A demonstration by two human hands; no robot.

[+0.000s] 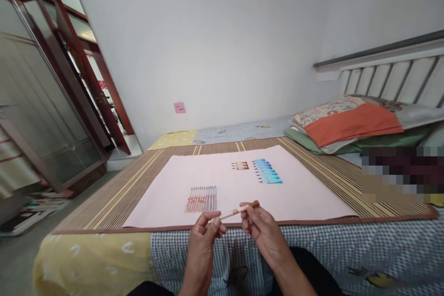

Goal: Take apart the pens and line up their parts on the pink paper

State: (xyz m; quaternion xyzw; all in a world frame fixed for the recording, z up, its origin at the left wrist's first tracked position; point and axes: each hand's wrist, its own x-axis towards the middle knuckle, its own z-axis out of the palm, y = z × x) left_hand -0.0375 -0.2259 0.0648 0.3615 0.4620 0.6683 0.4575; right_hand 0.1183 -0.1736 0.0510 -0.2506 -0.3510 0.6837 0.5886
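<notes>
My left hand (206,233) pinches one end of a slim pale pen (229,214). At the pen's brown end, the fingers of my right hand (259,223) are closed around it. The pen slants up to the right, above the near edge of a pale pink sheet (156,196). Beyond my left hand a row of several clear-bodied pens (201,200) lies side by side, some reddish and some greyish. Farther back on the sheet are a few peach-and-brown pens (240,165), and beside them several blue and turquoise pens (267,171) with dark points.
The sheet rests on a striped mat (100,199) over a bed with a checked cover (398,240). Pillows (350,122) are piled at the right by a slatted headboard (391,76). An open door (45,92) stands left, with books (27,210) on the floor.
</notes>
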